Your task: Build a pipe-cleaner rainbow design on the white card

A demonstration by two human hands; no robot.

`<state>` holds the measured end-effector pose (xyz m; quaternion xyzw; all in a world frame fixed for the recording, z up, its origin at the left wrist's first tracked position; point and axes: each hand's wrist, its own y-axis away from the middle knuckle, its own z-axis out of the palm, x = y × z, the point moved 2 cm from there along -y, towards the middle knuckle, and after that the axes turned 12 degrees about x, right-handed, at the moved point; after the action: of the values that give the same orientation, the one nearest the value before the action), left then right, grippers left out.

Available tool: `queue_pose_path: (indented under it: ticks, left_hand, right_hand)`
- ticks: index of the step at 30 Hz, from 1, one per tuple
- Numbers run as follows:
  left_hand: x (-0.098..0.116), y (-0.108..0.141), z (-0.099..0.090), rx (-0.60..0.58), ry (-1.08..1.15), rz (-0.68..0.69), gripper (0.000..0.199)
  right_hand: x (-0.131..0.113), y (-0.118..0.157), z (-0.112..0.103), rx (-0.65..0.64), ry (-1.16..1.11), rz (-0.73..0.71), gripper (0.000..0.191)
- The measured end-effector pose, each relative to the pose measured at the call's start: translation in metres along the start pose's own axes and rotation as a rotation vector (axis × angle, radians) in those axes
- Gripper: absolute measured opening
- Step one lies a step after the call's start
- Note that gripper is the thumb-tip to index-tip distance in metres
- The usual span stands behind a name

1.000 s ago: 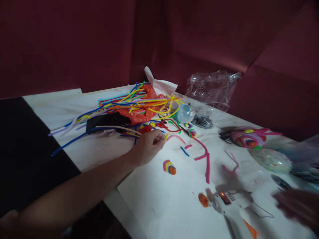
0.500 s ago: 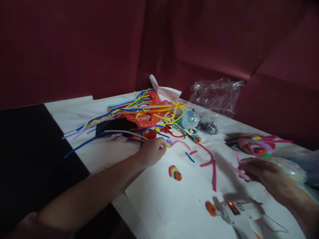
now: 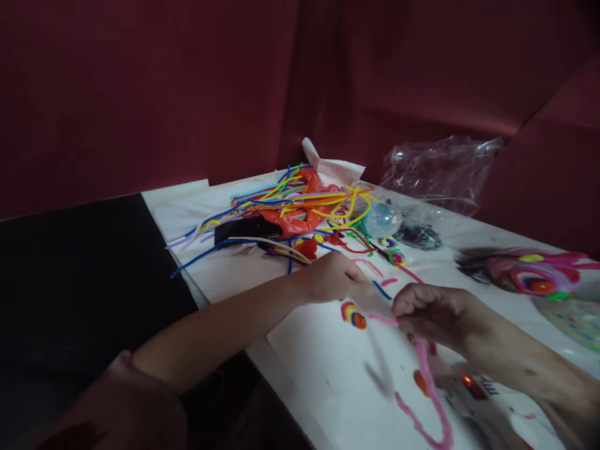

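My right hand (image 3: 435, 312) is closed on a pink pipe cleaner (image 3: 424, 362). One end pokes out to the left of the fingers, and a long part hangs below in a loose curve. My left hand (image 3: 335, 276) hovers just to the left with its fingers pinched together; whatever is between them is too blurred to make out. Below it on the white sheet lies a small coiled piece (image 3: 354, 316) in pink, yellow, blue and orange. A short blue pipe cleaner piece (image 3: 382, 290) lies between the two hands.
A pile of colourful pipe cleaners (image 3: 281, 203) lies at the back around a red plastic bag (image 3: 304, 215). A glue gun (image 3: 478, 390) with a lit orange light is under my right forearm. A pink fish-like craft (image 3: 529, 275) and clear plastic (image 3: 445, 172) are at right.
My right hand has moved left toward my left hand, carrying the pink pipe cleaner, which now hangs in a long curve. My left hand has left the small pieces by the pile. The view has shifted.
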<state>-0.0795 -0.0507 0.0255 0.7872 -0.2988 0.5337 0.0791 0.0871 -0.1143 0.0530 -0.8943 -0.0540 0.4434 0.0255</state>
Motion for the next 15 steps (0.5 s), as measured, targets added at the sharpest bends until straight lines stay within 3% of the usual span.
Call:
queue_pose_path:
  ticks: [2,7,11,15]
  left_hand:
    - [0.007,0.004,0.006,-0.152,0.167,-0.056,0.021]
    - [0.009,0.009,0.011,-0.286,0.352,-0.25,0.014]
    - [-0.003,0.011,0.009,-0.292,0.419,-0.411,0.014]
    - [-0.011,0.016,0.01,-0.246,0.634,-0.456,0.015]
  right_hand:
    - [-0.007,-0.005,0.006,-0.082,-0.056,-0.003,0.054]
    - [-0.013,-0.015,0.014,-0.103,-0.125,0.019,0.055]
    - [-0.009,-0.021,0.021,-0.094,-0.128,0.027,0.055]
    - [0.001,-0.027,0.026,-0.071,-0.046,0.058,0.057]
